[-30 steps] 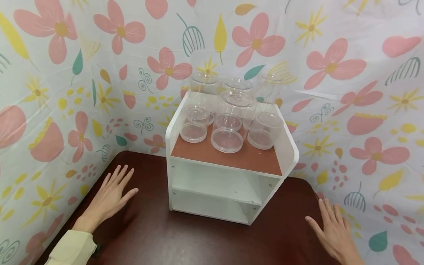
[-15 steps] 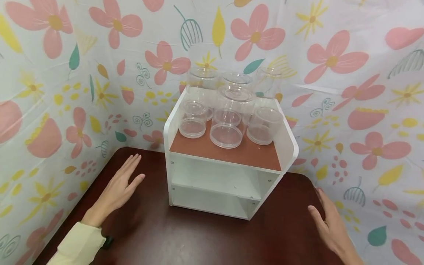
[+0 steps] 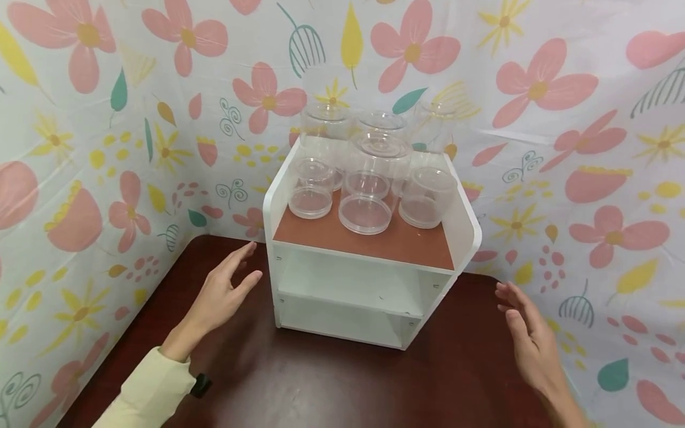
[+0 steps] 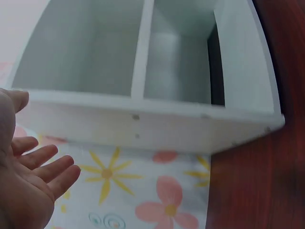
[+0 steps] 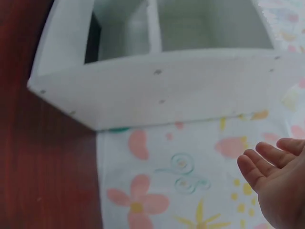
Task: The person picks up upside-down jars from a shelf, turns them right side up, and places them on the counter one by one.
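My left hand (image 3: pixel 216 297) is raised over the table to the left of a white shelf unit (image 3: pixel 271 279), its fingers loosely extended toward the unit's side and holding nothing. On the other side my right hand (image 3: pixel 532 345) hovers with relaxed fingers, farther from the unit and holding nothing. Several clear plastic jars (image 3: pixel 365 215) stand on the unit's brown top board (image 3: pixel 342 246), some seemingly stacked. In the left wrist view the left fingers (image 4: pixel 52 174) lie just beside the unit's side panel. The right fingers (image 5: pixel 267 160) sit apart from the panel in the right wrist view.
The unit stands on a dark reddish-brown table (image 3: pixel 342 386). Two compartments (image 3: pixel 348 291) open toward me beneath its top. A floral curtain (image 3: pixel 599 148) hangs closely behind and along both sides. A dark band (image 3: pixel 201 385) shows at my left sleeve (image 3: pixel 152 389).
Both hands have lifted and moved inward toward the shelf unit, the left one coming closer to it. The palms have turned to face each other. The jars have stayed in place.
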`<state>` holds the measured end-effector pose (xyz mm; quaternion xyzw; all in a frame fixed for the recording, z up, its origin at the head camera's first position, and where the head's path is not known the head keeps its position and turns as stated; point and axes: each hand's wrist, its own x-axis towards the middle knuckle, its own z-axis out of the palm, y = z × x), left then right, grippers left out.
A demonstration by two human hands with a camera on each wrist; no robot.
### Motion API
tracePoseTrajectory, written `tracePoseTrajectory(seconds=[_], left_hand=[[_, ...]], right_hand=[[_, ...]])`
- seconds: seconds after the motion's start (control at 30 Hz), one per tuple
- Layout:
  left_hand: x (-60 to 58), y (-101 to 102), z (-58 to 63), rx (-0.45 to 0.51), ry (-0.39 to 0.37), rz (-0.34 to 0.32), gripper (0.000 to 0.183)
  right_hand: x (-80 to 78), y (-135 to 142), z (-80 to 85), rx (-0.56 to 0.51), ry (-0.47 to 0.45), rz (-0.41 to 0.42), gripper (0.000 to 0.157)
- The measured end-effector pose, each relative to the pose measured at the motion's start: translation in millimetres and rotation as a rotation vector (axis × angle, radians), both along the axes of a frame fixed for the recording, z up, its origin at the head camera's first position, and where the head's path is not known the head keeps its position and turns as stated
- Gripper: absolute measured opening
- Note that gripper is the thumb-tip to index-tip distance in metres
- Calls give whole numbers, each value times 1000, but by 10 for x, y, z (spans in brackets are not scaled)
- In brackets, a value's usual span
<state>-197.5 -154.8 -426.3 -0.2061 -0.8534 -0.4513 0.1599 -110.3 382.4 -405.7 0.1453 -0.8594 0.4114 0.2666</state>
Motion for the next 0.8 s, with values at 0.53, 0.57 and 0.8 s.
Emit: tracePoseTrajectory(seconds=[0.53, 0.57, 0.8], left_hand=[[-99, 331, 61, 173, -77, 3, 56], [-107, 345, 58, 174, -82, 9, 57], [-143, 423, 60, 184, -110, 43, 54]], right_hand=[[-193, -352, 631, -156, 196, 116, 42], [-216, -359, 662, -171, 214, 136, 41], [-294, -420, 872, -168, 216, 104, 43]])
